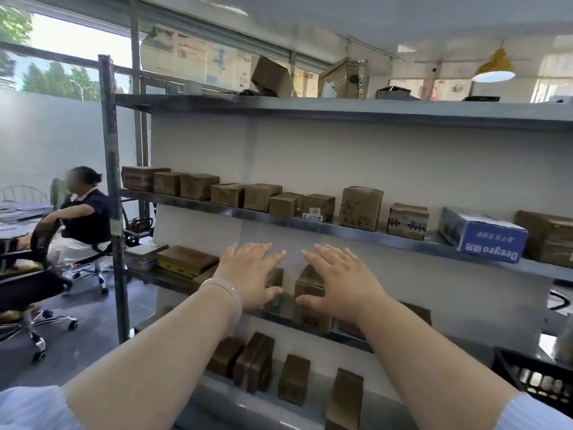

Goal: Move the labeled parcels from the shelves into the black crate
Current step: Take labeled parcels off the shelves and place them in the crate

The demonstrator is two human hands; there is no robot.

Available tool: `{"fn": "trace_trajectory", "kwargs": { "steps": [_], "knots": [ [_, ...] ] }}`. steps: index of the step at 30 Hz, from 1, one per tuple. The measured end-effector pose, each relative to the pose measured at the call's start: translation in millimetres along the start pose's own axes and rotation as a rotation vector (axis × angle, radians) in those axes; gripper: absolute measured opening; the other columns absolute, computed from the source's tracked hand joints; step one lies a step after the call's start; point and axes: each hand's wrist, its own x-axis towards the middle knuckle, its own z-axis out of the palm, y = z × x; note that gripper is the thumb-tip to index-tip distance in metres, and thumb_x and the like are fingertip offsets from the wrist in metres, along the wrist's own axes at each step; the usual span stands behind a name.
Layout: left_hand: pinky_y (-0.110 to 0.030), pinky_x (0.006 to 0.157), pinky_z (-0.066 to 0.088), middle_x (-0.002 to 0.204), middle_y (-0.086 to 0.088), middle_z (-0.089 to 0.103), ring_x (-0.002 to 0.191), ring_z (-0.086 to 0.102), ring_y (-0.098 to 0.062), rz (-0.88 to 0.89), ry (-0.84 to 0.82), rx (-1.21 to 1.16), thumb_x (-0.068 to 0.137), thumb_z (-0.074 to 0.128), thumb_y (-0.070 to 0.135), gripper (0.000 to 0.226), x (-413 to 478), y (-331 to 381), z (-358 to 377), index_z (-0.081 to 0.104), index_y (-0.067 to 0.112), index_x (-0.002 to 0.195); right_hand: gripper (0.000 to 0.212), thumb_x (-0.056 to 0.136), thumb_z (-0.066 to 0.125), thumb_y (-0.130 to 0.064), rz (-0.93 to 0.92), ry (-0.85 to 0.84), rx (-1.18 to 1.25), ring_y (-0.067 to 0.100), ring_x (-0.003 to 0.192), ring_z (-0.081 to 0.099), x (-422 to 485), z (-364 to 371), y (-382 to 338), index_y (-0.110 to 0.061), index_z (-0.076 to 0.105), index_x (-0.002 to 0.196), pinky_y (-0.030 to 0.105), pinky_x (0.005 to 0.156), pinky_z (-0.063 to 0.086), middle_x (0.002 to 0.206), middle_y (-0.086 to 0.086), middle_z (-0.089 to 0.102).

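Cardboard parcel (307, 294) on the third shelf (145, 276) down, between your hands, not yet gripped.
It stands on end, long axis upright, narrow face towards you. Left hand (248, 274) and right hand (341, 280) are spread, fingers straight. Clamp both side faces squarely, lift level, then carry it right to the black crate (533, 380).

- Metal rack (341, 108) with four boards fills the view
- Top board, 12 o'clock: cardboard boxes (271, 74), one tilted
- Second board: row of brown boxes (262, 197) from 9 to 3 o'clock, blue box (483, 234) at 3
- Third board: flat boxes (186, 260) at 9 o'clock
- Bottom board, 6 o'clock: upright parcels (254, 361) standing apart
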Motion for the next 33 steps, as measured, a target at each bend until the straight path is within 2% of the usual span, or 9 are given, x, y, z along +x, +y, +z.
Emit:
{"fn": "trace_trajectory", "kwargs": {
  "steps": [5,10,16,22,27,33],
  "knots": [
    [-0.049,0.122,0.012,0.164,0.002,0.015,0.15,0.014,-0.021,-0.027,0.009,0.014,0.092,0.046,0.062,0.076,62.9,-68.5,13.8,0.011,0.038,0.154,0.088,0.086,0.047,-0.068,-0.015,-0.006,0.031,0.016,0.15,-0.002,98.1,20.9,-7.8,-0.034,0.004,0.154,0.045,0.122,0.002,0.163,-0.003,0.003],
    [-0.047,0.122,0.012,0.163,0.004,0.016,0.15,0.015,-0.019,-0.095,0.068,0.048,0.09,0.047,0.065,0.078,124.7,-137.0,18.2,0.011,0.039,0.154,0.084,0.087,0.042,-0.069,-0.067,0.102,0.021,0.015,0.15,0.0,190.4,21.3,-16.9,-0.033,0.007,0.154,0.042,0.121,-0.003,0.163,-0.004,0.005],
    [-0.047,0.122,0.009,0.164,0.005,0.014,0.15,0.013,-0.019,-0.213,0.008,0.066,0.09,0.045,0.065,0.078,154.2,-207.8,53.0,0.01,0.04,0.154,0.083,0.088,0.044,-0.067,-0.125,0.095,0.042,0.016,0.15,0.001,283.4,49.5,-33.7,-0.034,0.007,0.154,0.041,0.12,-0.004,0.163,-0.005,0.007],
    [-0.049,0.122,0.008,0.164,0.006,0.012,0.15,0.012,-0.019,-0.334,-0.008,0.109,0.089,0.044,0.067,0.079,174.8,-285.9,80.9,0.007,0.041,0.154,0.082,0.089,0.045,-0.065,-0.311,0.138,0.051,0.016,0.15,0.001,380.0,82.8,-67.3,-0.031,0.008,0.154,0.042,0.121,-0.002,0.163,-0.003,0.007],
    [-0.049,0.122,0.009,0.164,0.007,0.011,0.151,0.009,-0.02,-0.486,-0.029,0.142,0.087,0.043,0.071,0.081,193.5,-353.3,87.7,0.007,0.043,0.154,0.08,0.089,0.047,-0.063,-0.424,0.212,0.153,0.017,0.15,0.003,459.2,91.2,-104.0,-0.032,0.011,0.153,0.041,0.121,-0.002,0.163,-0.004,0.009],
    [-0.047,0.12,0.015,0.163,0.005,0.019,0.15,0.015,-0.021,-0.607,0.012,0.162,0.084,0.039,0.073,0.077,212.5,-426.5,99.8,0.015,0.043,0.152,0.074,0.089,0.051,-0.054,-0.608,0.354,0.268,0.015,0.148,0.012,542.9,106.6,-156.4,-0.031,0.022,0.153,0.037,0.12,0.001,0.159,-0.002,0.023]
  ]
}}
